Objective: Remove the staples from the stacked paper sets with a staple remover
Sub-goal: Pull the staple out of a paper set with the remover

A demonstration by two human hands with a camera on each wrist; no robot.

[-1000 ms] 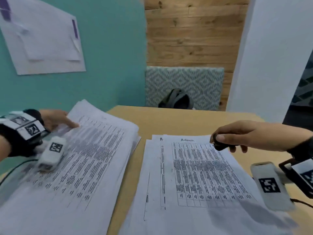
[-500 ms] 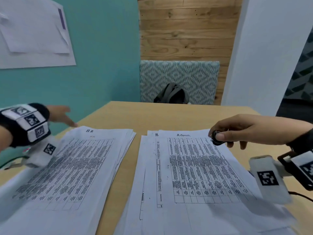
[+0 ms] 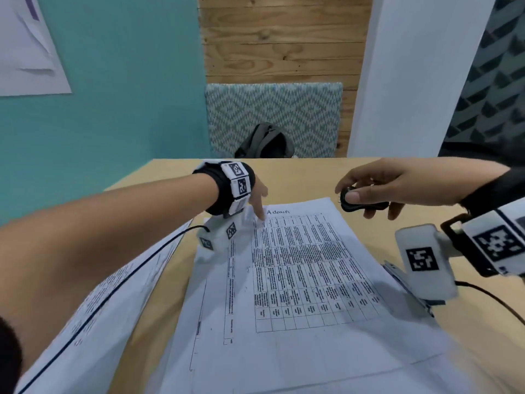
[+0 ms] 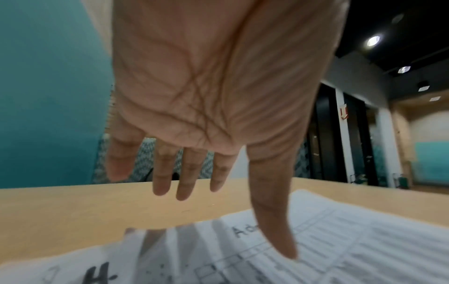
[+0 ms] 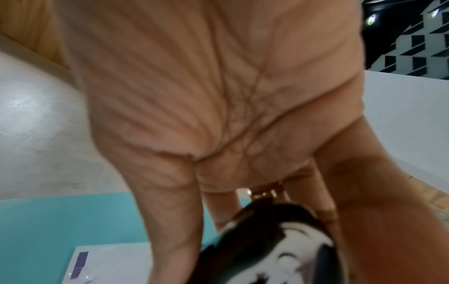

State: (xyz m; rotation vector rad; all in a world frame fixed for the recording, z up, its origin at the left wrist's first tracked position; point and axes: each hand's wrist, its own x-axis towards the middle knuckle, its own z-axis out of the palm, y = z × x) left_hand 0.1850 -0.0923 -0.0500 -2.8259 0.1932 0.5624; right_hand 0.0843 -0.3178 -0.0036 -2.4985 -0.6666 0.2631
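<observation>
Two stacks of printed paper lie on the wooden table (image 3: pixel 298 177). The right stack (image 3: pixel 298 280), headed "Admin", is in the middle; the left stack (image 3: pixel 113 294) lies partly under my left forearm. My left hand (image 3: pixel 259 203) reaches across to the Admin stack's top left corner. In the left wrist view its fingers (image 4: pixel 184 180) are straight and spread, and the thumb tip touches the top sheet (image 4: pixel 352 240). My right hand (image 3: pixel 369 186) grips a black staple remover (image 3: pixel 355 201) just off the stack's top right corner; the remover (image 5: pixel 267 249) fills the lower right wrist view. No staple is visible.
A dark backpack (image 3: pixel 264 143) leans on a patterned panel (image 3: pixel 272 109) beyond the table's far edge. A teal wall with a taped sheet (image 3: pixel 22 44) is at the left, a white pillar (image 3: pixel 412 81) at the right. Cables trail from both wrist cameras across the papers.
My left hand left the left stack and swung right to the top left corner of the Admin stack. The right hand kept hold of the staple remover near the top right corner.
</observation>
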